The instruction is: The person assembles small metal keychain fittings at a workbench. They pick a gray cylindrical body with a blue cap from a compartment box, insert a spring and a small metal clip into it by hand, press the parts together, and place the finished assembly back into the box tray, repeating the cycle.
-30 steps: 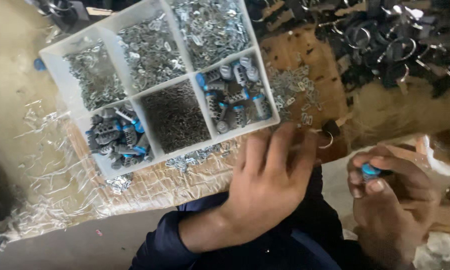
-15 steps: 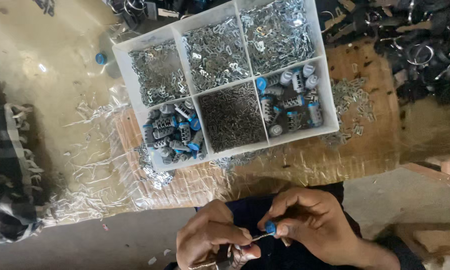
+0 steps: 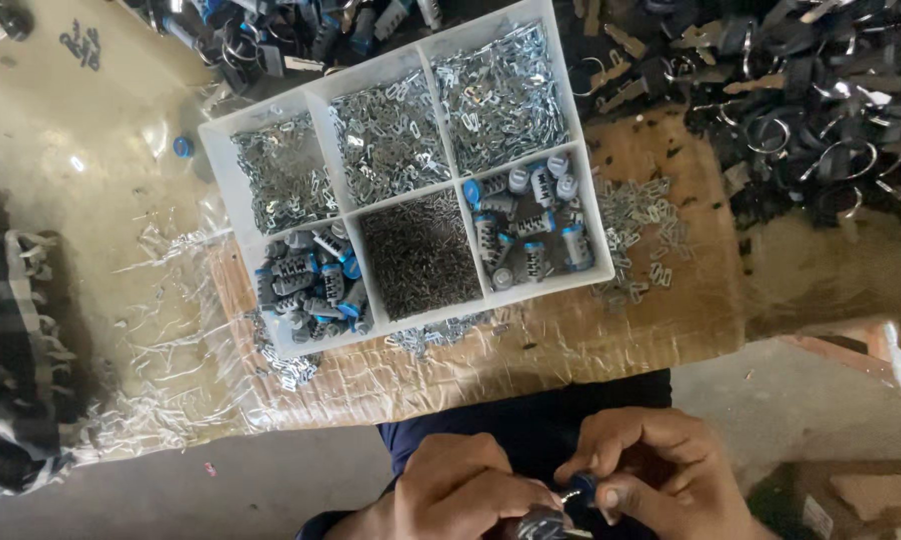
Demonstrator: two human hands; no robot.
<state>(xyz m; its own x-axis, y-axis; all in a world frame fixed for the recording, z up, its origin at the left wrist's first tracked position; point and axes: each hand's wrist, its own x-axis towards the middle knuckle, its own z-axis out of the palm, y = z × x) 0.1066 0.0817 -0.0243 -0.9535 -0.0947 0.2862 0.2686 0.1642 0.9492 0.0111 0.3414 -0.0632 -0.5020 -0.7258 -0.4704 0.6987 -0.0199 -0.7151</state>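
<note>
Down at the bottom edge of the view we work with both hands close together over our lap, and everything else lies beyond them. Largest of all is the bench (image 3: 611,340), a worn wooden board with crinkled clear plastic hanging off its left side. Far beyond the hands, to the right, a dark heap of black key parts and metal rings (image 3: 801,90) covers the back of it. Straight ahead of the hands sits the white divided tray (image 3: 229,205), six compartments in two rows. The far row holds three lots of small silvery metal clips; the near row holds blue-capped grey cylinders (image 3: 311,285) on the left, fine dark pins (image 3: 419,255) in the middle, and more blue-capped cylinders on the right. Loose clips (image 3: 641,215) lie scattered on the bench just right of the tray, and a few more spill along its near edge.

Our left hand (image 3: 461,495) is clenched around a small grey cylinder (image 3: 539,524), barely showing at the frame edge. Our right hand (image 3: 651,475) pinches a little blue-tipped piece (image 3: 583,486) between thumb and fingertip, touching the cylinder's end; what exactly passes between them is too small to tell.

As for progress, we judge one piece is mid-assembly in the hands. Every compartment is well stocked, so plenty of parts remain, and we cannot tell which cylinders are finished.
</note>
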